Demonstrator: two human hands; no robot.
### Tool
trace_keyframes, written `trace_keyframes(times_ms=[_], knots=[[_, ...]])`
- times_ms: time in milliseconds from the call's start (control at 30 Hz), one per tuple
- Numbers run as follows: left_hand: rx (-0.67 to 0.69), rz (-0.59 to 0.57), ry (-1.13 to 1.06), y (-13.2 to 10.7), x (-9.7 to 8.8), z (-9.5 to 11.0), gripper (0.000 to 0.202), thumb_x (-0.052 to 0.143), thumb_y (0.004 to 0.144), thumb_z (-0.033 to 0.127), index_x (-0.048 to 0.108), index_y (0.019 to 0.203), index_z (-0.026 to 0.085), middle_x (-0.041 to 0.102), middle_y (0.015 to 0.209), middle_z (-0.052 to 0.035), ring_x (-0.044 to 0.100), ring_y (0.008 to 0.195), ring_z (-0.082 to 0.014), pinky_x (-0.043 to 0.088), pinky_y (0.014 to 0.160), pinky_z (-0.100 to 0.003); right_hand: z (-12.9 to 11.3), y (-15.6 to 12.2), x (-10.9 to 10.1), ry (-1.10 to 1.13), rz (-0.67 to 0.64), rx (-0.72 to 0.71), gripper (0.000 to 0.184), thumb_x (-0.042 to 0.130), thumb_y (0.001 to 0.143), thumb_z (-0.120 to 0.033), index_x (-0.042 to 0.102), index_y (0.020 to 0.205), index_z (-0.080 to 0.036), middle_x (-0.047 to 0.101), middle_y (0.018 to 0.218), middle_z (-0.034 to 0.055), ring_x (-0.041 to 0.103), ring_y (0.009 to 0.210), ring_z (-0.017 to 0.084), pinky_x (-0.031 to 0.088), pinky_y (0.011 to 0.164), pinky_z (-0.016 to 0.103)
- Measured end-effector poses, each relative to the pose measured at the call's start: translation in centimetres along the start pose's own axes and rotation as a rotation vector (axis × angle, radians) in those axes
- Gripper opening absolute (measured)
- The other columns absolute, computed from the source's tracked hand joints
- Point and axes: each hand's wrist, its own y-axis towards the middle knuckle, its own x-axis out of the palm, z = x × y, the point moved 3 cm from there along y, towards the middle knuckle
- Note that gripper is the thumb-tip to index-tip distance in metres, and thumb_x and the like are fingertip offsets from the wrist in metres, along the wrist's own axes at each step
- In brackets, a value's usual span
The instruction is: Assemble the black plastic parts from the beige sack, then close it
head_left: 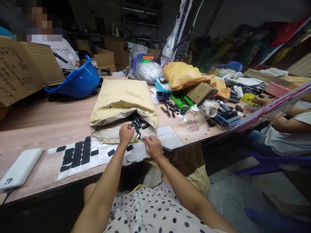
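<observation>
A cream woven sack lies on the table with its mouth facing me. Black tubular pieces show inside the opening. My left hand is at the sack's mouth, fingers pinched beside these pieces; what it holds, if anything, is hard to make out. Closed in my right hand is a dark-handled tool with a shiny metal head; its handle end sticks out to the right of the hand. Left of my hands lies a white sheet with black rounded-square stickers.
A white power bank lies at the table's left. Behind stand a blue basin and a cardboard box. To the right are a green tray, a clear jug and a yellow sack. Other people sit at far left and right.
</observation>
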Motion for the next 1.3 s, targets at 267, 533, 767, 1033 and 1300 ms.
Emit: trace_keyframes(times_ms=[267,533,767,1033,1300], knots=[[-0.135,-0.098,0.209,3.3,1.6,-1.2,0.016,0.063,0.081,0.025,0.073,0.092,0.019,0.067,0.108,-0.013,0.064,0.104,-0.0304,0.05,0.087,-0.037,0.1,-0.1,0.5,0.008,0.019,-0.022,0.03,0.057,0.095,-0.021,0.069,0.12,-0.029,0.059,0.092,0.0059,0.05,0.09,0.023,0.036,0.075,0.031],[0.198,-0.22,-0.012,-2.0,-3.9,-5.0,0.02,0.067,0.075,0.029,0.075,0.093,0.025,0.072,0.092,-0.002,0.061,0.093,-0.0241,0.05,0.087,-0.036,0.2,-0.1,0.2,0.033,0.021,-0.013,0.028,0.055,0.096,-0.022,0.07,0.119,-0.028,0.06,0.091,0.0064,0.05,0.089,0.023,0.037,0.075,0.031],[0.283,-0.367,-0.032,-6.2,-4.1,-7.2,0.017,0.067,0.074,0.028,0.075,0.089,0.025,0.072,0.09,-0.0022,0.061,0.092,-0.024,0.049,0.088,-0.038,0.8,-0.1,0.5,0.05,0.023,-0.014,0.028,0.055,0.096,-0.021,0.071,0.118,-0.028,0.06,0.091,0.0066,0.051,0.089,0.023,0.039,0.074,0.031],[0.31,-0.306,0.002,-6.2,-3.0,-7.7,0.016,0.069,0.078,0.034,0.077,0.091,0.026,0.071,0.088,-0.0026,0.059,0.091,-0.0239,0.047,0.086,-0.037,0.4,0.0,-1.2,0.229,0.099,-0.016,0.032,0.049,0.098,-0.021,0.072,0.119,-0.027,0.063,0.09,0.0066,0.056,0.088,0.022,0.047,0.077,0.031],[0.284,-0.297,-0.003,-6.1,-2.7,-7.8,0.012,0.075,0.076,0.033,0.077,0.086,0.026,0.068,0.084,-0.0021,0.059,0.089,-0.0227,0.047,0.085,-0.036,-3.8,-1.8,-2.1,0.592,0.038,-0.117,0.038,0.046,0.099,-0.019,0.067,0.129,-0.03,0.067,0.094,0.0038,0.063,0.089,0.018,0.052,0.081,0.027]])
